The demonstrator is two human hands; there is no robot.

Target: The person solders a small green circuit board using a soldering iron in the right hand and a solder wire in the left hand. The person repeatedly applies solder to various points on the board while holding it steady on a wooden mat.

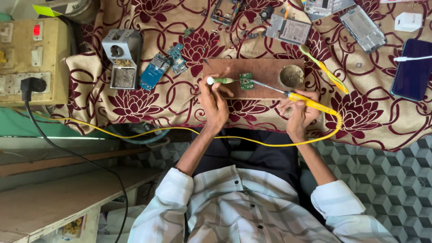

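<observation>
**K:** On the brown wooden board point(265, 72), centre of the bench: small green circuit board point(245, 81). Left hand point(213, 105) is closed round a green-handled tool with a white cap point(219, 80), its front end touching the circuit board's left edge. Right hand point(300, 112) is wrapped round the yellow soldering iron point(310, 102), with the tip reaching in from the right to the board's edge.

**R:** Progress?

**K:** Mid-job, I'd judge. Iron is at the board, so a joint is being worked. Joints are too small to tell which are finished. Two blue boards point(163, 66) lie loose up left, apart from the work; can't say if they're done or waiting.

**R:** Room to move?

**K:** Tight. A round tin of brownish paste point(291, 76) sits on the same wooden board, just right of the iron's shaft. A yellow-green toothbrush point(324, 68) lies near it. The metal iron stand point(121, 58) is well off to the left. Phone frames and parts point(324, 22) crowd the far edge of the floral cloth point(369, 108), with a dark phone point(411, 69) on a white cable at far right.

**R:** Cord?

**K:** The iron's yellow cord point(180, 129) loops under both wrists along the near bench edge, running left toward the switch box point(33, 63). Open space is mostly the cloth strip between board and bench edge.
</observation>
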